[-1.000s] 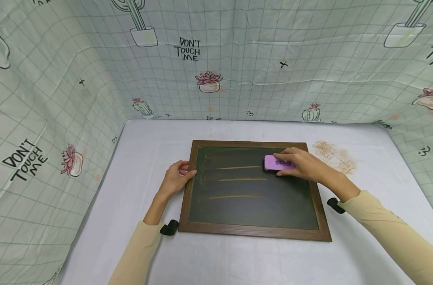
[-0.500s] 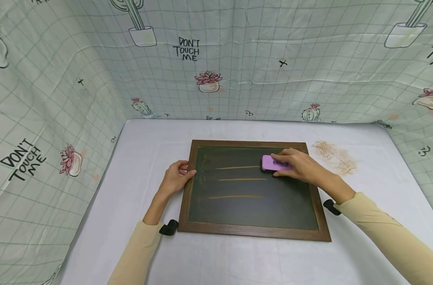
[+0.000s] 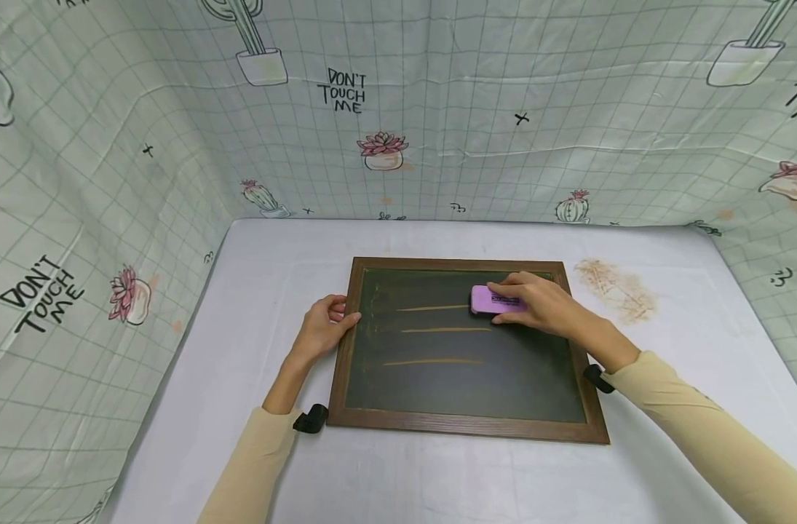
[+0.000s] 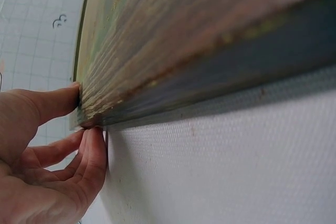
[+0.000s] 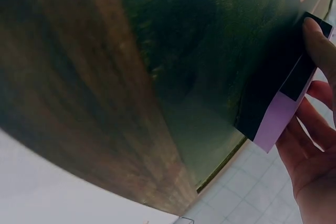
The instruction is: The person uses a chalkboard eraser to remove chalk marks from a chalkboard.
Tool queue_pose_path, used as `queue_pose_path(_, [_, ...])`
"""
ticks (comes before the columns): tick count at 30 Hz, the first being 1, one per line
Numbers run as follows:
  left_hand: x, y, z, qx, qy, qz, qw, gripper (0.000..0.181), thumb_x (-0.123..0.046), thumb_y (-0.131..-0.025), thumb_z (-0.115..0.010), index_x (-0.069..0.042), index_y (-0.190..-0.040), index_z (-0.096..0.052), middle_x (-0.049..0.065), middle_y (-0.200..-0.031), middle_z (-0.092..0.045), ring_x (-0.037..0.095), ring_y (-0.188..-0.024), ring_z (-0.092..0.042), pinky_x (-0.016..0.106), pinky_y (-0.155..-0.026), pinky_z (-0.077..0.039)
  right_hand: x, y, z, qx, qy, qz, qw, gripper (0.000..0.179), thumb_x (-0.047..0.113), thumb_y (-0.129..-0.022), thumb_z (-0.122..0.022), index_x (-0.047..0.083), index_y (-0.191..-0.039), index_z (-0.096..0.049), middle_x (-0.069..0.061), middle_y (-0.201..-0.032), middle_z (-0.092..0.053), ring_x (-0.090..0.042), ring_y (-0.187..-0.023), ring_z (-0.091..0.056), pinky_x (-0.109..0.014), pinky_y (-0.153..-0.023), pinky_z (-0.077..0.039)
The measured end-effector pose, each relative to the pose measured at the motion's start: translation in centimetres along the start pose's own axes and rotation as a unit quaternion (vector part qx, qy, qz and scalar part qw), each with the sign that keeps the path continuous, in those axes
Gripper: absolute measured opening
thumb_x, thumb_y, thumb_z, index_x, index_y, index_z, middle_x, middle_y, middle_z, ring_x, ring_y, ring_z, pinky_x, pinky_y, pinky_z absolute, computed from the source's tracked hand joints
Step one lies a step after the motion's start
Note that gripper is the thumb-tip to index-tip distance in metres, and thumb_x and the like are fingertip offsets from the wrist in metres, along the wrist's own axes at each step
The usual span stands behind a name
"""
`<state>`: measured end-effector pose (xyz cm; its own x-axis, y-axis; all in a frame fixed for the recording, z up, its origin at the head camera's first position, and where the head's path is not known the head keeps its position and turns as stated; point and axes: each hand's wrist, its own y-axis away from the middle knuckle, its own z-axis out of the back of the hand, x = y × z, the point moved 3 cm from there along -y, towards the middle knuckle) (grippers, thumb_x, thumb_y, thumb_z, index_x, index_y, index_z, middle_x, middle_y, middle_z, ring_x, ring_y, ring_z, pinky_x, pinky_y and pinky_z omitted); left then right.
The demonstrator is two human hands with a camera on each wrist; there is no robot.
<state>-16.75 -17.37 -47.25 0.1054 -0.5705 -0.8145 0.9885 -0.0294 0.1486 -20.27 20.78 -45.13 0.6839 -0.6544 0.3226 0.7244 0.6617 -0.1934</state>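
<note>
A chalkboard (image 3: 464, 393) in a brown wooden frame lies on the white table. Three yellowish chalk lines (image 3: 445, 330) run across its dark surface. My right hand (image 3: 545, 306) grips a purple board eraser (image 3: 486, 300) with a black underside, thumb on the near side and fingers on the far side. The eraser covers the right end of the top line. At the board's left edge my left hand (image 3: 322, 327) pinches the frame, and in the left wrist view the thumb (image 4: 58, 102) lies on top with the fingers curled against the side and below.
A brownish smudge (image 3: 617, 290) marks the table right of the board. Grid-patterned cloth (image 3: 450, 109) with cactus drawings hangs behind and to the left. Black wrist cameras (image 3: 311, 419) sit at both sleeves.
My right hand has slid the eraser left along the top chalk line, so less of that line's right end shows. My left hand stays in place on the frame.
</note>
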Motion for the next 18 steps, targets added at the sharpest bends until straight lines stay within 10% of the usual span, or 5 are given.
queue_pose_path(18, [0.1, -0.2, 0.0, 0.0, 0.001, -0.003, 1.0, 0.05, -0.011, -0.097, -0.071, 0.014, -0.138, -0.053, 0.026, -0.116, -0.059, 0.035, -0.103, -0.058, 0.044, -0.088, -0.049, 1.0, -1.7, -0.9, -0.003, -0.01, 0.027, 0.9996, 0.059, 0.026, -0.081, -0.089, -0.004, -0.128, -0.07, -0.018, -0.113, -0.069, -0.025, -0.092, -0.063, -0.044, -0.077, -0.055])
